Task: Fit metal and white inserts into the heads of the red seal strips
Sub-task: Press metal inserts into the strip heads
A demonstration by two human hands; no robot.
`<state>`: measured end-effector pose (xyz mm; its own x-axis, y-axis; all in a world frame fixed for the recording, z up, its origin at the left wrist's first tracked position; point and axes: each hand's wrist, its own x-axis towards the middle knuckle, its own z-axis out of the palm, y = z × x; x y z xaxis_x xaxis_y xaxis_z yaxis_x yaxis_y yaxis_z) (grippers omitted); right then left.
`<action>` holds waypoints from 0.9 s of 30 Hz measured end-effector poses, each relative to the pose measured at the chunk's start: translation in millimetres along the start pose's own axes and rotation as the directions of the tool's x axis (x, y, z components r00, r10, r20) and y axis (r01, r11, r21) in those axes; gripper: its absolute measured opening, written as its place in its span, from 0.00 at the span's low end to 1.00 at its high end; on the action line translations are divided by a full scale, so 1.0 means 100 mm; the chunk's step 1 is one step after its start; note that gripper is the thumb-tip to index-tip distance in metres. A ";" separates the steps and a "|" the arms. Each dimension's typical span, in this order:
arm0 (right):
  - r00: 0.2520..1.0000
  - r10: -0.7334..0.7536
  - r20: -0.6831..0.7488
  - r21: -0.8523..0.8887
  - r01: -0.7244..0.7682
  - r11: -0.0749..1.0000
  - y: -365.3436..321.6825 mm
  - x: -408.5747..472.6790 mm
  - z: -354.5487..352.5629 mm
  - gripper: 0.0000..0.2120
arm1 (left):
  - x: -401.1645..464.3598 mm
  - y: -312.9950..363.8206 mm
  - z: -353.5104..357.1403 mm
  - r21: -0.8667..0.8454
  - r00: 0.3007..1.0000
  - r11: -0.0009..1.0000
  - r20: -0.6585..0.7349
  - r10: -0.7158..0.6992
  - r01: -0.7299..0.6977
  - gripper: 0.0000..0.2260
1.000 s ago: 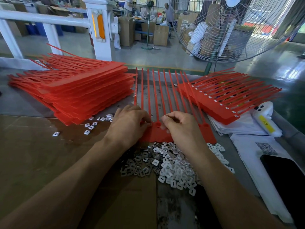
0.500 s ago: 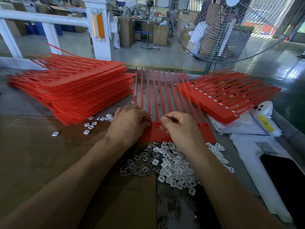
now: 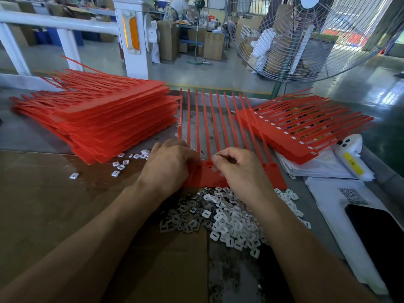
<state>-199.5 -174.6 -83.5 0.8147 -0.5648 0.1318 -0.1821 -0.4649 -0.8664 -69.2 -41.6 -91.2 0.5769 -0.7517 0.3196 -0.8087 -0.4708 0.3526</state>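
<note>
Red plastic filled the middle of the desk: a comb of seal strips (image 3: 209, 136) lay flat, its joined heads at the near end under both hands and its tails running straight away toward the far edge, long axis front to back. Against the frame half a second before, almost nothing had shifted; both hands sat at the same heads, the right one only slightly further along the row.

The left hand (image 3: 168, 165) lay knuckles-up on the left part of the head bar, fingers curled down onto it. The right hand (image 3: 238, 169) was curled with fingertips pinched at one head; whether an insert sat between them could not be told.

The pile of white and metal inserts (image 3: 223, 217) lay just nearer than the heads, between the forearms. A tall stack of red strips (image 3: 102, 119) stood toward the desk's far left, a smaller fitted stack (image 3: 293, 132) toward the far right, and a black phone (image 3: 380, 239) at the right edge.
</note>
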 end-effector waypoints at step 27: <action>0.909 -0.215 0.358 -0.291 0.327 0.899 -0.06 -0.10 0.13 0.02 | -0.05 -0.07 -0.04 -0.087 0.999 0.996 -0.039 0.006 -0.009 0.18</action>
<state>-199.8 -157.2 -85.4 0.9764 -0.1697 0.1334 -0.0579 -0.8012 -0.5956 -66.1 -32.8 -92.1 0.5760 -0.7360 0.3556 -0.8011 -0.4219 0.4245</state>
